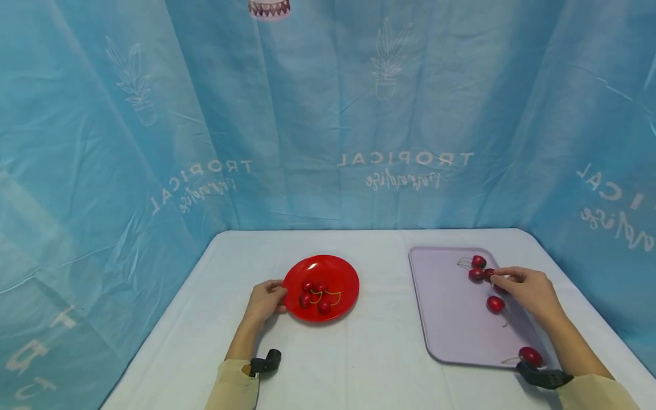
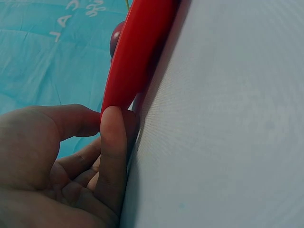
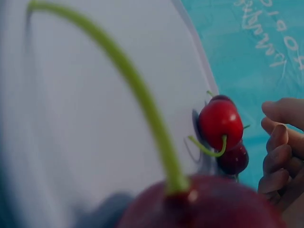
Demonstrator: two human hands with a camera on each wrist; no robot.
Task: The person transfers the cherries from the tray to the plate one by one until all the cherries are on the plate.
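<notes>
My left hand [image 1: 266, 299] pinches the near-left rim of a red plate [image 1: 343, 276], thumb on top and fingers beneath in the left wrist view. Several red cherries [image 1: 324, 306] with green stems lie on that plate. Over the right part of a pale purple tray [image 1: 451, 324], my right hand [image 1: 528, 290] reaches in with loosely bent fingers, fingertips beside a dark red cherry [image 1: 489, 274]. In the right wrist view nothing shows between its fingers, and a bright red cherry [image 3: 220, 123] sits to their left. Another cherry under the hand is partly hidden.
A single cherry [image 1: 495, 304] lies nearer on the tray, and another cherry [image 1: 530, 357] sits in its near-right corner by the right wrist strap. The white table [image 1: 379, 341] carries both plate and tray. A blue printed curtain [image 1: 318, 114] surrounds it.
</notes>
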